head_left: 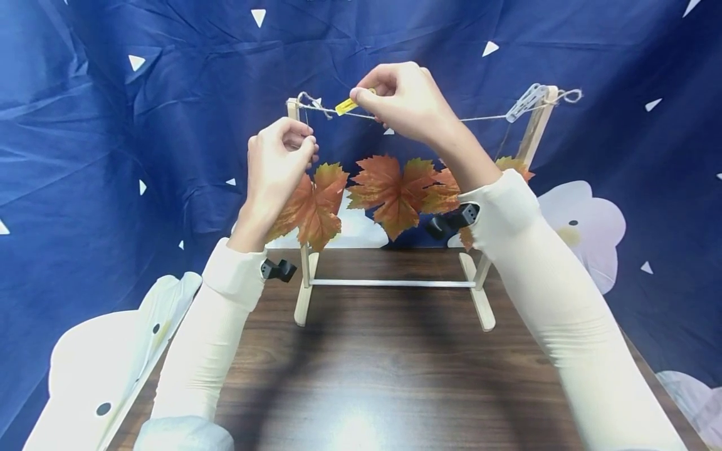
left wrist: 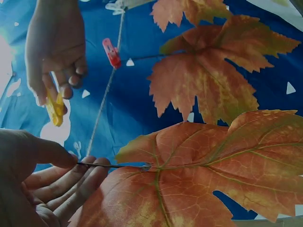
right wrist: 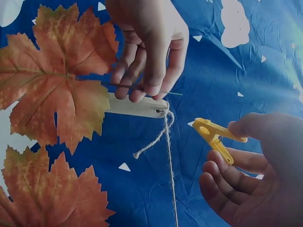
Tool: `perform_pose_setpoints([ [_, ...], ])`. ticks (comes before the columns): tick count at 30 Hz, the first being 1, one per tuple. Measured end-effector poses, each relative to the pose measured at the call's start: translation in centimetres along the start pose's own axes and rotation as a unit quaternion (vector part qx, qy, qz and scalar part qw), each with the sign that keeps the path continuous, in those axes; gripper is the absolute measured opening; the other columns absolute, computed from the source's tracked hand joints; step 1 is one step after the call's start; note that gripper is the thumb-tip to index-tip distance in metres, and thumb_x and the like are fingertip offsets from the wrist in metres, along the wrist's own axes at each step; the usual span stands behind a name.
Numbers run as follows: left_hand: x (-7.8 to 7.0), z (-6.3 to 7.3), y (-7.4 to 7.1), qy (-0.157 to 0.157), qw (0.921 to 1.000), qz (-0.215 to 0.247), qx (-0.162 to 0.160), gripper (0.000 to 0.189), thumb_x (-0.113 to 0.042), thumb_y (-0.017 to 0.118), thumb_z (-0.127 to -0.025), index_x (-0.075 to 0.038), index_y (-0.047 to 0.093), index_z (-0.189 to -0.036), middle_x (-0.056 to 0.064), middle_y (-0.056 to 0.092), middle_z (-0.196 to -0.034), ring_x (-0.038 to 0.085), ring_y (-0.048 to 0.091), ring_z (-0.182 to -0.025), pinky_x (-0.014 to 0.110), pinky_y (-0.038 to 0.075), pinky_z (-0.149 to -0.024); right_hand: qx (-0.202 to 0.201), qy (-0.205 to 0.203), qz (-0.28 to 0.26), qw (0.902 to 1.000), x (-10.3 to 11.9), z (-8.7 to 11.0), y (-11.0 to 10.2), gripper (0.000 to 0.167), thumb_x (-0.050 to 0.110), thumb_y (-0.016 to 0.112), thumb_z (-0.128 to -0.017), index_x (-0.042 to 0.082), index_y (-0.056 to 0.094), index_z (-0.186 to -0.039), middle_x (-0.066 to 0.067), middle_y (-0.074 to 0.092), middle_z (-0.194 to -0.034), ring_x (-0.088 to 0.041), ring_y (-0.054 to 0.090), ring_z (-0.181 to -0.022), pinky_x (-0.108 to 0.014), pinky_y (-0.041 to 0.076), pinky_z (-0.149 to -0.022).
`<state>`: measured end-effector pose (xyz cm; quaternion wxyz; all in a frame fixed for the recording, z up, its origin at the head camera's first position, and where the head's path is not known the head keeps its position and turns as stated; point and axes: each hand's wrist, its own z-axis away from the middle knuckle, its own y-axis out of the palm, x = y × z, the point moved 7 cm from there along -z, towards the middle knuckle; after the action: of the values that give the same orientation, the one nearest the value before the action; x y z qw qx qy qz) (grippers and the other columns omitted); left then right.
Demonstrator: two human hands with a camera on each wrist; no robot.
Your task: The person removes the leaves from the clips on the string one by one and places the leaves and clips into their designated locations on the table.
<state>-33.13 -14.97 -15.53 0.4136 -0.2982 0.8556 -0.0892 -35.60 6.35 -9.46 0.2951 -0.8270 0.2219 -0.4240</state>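
Observation:
Between thumb and fingers, my left hand [head_left: 276,156] pinches the thin stem [left wrist: 118,166] of an orange-green maple leaf [head_left: 317,210], close to the left post. The leaf spreads out below the hand. My right hand [head_left: 416,103] pinches a yellow clothespin [right wrist: 213,137] by its handle ends, its nose pointing left toward the twine [right wrist: 171,182]. In the head view the clothespin overlaps the line, right of the left hand. A red clothespin [left wrist: 111,54] fixes another maple leaf [left wrist: 203,66] to the twine; in the head view the right hand hides that clip.
A wooden frame with a left post [right wrist: 135,105] and right post [head_left: 536,128] carries the twine above a brown table [head_left: 361,351]. A white clothespin [head_left: 526,103] sits by the right post. A white rod [head_left: 389,284] joins the feet. Blue patterned cloth [head_left: 186,125] hangs behind.

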Motion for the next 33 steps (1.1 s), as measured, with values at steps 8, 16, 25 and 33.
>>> perform_pose_setpoints([
  [8, -0.3, 1.6, -0.5, 0.008, 0.9996, 0.025, 0.013, 0.015, -0.011, 0.069, -0.100, -0.001, 0.076, -0.109, 0.014, 0.081, -0.096, 0.016, 0.079, -0.077, 0.015, 0.059, -0.069, 0.008, 0.002, -0.010, 0.9999, -0.5, 1.8, -0.2, 0.039, 0.045, 0.065, -0.104, 0.016, 0.071, -0.130, -0.003, 0.071, -0.100, -0.016, 0.071, -0.084, -0.026, 0.058, -0.075],
  [16, -0.5, 3.0, -0.4, 0.002, 0.9979, 0.057, 0.032, 0.015, -0.009, 0.071, -0.099, -0.003, 0.075, -0.112, 0.015, 0.080, -0.095, 0.016, 0.080, -0.077, 0.017, 0.062, -0.071, 0.001, -0.008, -0.037, 0.9993, -1.8, 4.2, -0.7, 0.035, 0.040, 0.055, -0.109, 0.016, 0.073, -0.128, -0.004, 0.069, -0.096, -0.019, 0.067, -0.078, -0.027, 0.054, -0.065],
  [25, 0.5, 4.9, 0.2, -0.025, 0.9892, 0.128, 0.067, 0.011, -0.006, 0.072, -0.098, 0.001, 0.072, -0.106, 0.021, 0.079, -0.094, 0.012, 0.078, -0.073, 0.024, 0.065, -0.070, -0.010, -0.006, -0.009, 0.9999, -4.2, 6.7, -0.9, 0.037, 0.047, 0.063, -0.106, 0.018, 0.073, -0.126, -0.006, 0.063, -0.082, -0.024, 0.056, -0.067, -0.033, 0.041, -0.059],
  [33, 1.5, 6.2, 1.1, -0.044, 0.9788, 0.176, 0.095, 0.012, -0.006, 0.074, -0.098, 0.004, 0.071, -0.103, 0.016, 0.077, -0.090, 0.013, 0.079, -0.073, 0.030, 0.066, -0.074, -0.011, 0.007, -0.015, 0.9998, -6.1, 9.4, -1.3, 0.034, 0.043, 0.069, -0.103, 0.019, 0.072, -0.127, -0.006, 0.068, -0.099, -0.024, 0.059, -0.079, -0.027, 0.048, -0.065],
])
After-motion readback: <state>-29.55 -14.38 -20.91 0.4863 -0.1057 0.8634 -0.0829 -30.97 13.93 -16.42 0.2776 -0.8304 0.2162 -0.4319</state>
